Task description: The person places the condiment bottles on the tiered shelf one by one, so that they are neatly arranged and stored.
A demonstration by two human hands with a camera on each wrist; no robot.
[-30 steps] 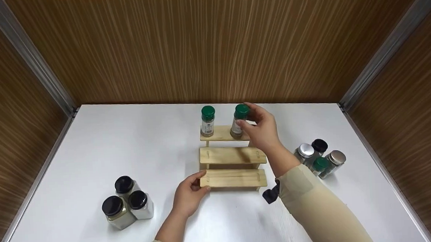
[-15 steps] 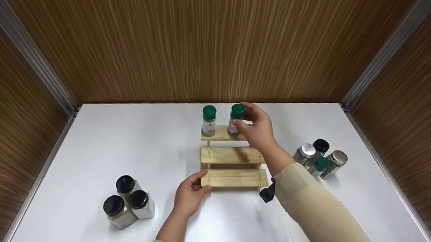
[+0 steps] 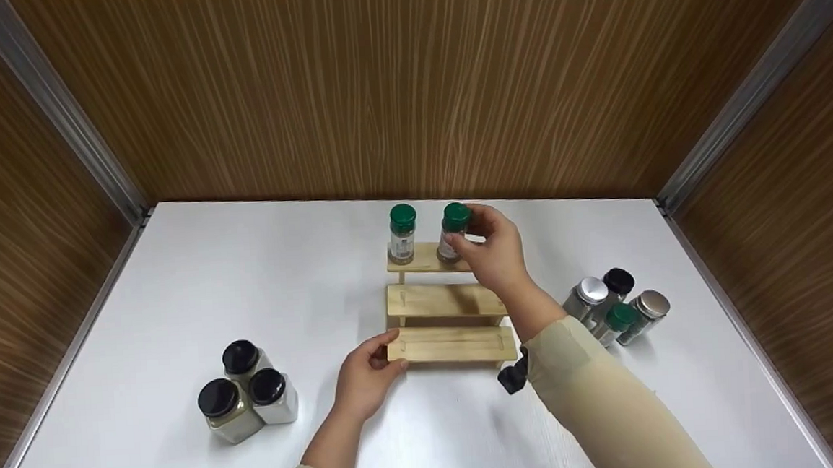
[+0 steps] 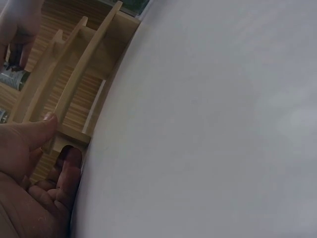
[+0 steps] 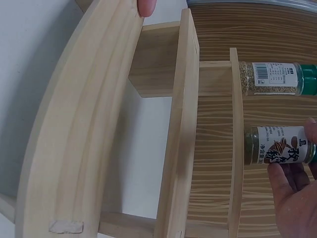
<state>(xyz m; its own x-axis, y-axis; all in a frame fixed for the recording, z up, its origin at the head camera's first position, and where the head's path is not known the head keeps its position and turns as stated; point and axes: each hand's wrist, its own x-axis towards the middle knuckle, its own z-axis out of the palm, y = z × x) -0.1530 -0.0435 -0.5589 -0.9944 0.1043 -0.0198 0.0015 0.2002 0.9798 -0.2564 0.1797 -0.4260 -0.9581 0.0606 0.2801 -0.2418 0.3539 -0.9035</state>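
Jar (image 5: 282, 145) up on the top shelf (image 3: 426, 255) of the rack (image 3: 439, 301), and the right hand (image 3: 496, 253) has it, thumb on the near side, fingers behind, pinched around its upper part. Look at the line of it: long axis upright or very nearly, square to the shelf's left-to-right run, base appearing to meet the wood. It sits at the right hand's fingertips, to that hand's left, so the right is clearly nearer. The left hand (image 3: 364, 378) is lower down, towards the person, pinching the left end of the bottom step (image 3: 452, 345). And here's the relation that counts: leftward along the same shelf stands a second jar (image 3: 402, 238), green-capped too, near the first but apart, bare wood between. Out on the tabletop (image 3: 174, 292), three black-capped jars (image 3: 233, 421) bunch to the left, four mixed-cap jars (image 3: 622, 316) to the right.
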